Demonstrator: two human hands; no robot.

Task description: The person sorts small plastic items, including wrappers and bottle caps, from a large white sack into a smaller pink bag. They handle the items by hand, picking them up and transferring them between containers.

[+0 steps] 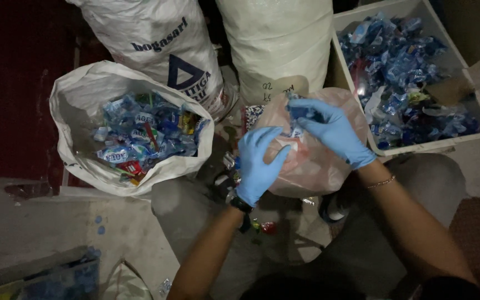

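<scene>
A thin, pinkish translucent plastic bag sits in the middle of the scene, low in front of a seated person, between their two gloved hands. It bulges softly and looks partly filled, though what is inside is too dim to make out.

The left hand, in a blue glove, lies flat against the near left side of the bag with its fingers spread and slightly curled, pressing on the plastic rather than gripping it. A dark watch circles that wrist. The right hand, also in a blue glove, is at the top of the bag, its fingers pinched together on a small crumpled piece of blue plastic wrapper. A thin bracelet shows on that wrist. The two hands are close but not touching each other.

To the left, well apart from the bag, an open white woven sack holds a heap of blue and white wrappers with some red and yellow among them. Behind the bag stand two tall, full white sacks, one printed and one plain. To the upper right, just beside the bag, a pale rectangular bin is filled with more blue wrappers. A few small scraps lie on the grey floor below the left wrist. The room is dim.
</scene>
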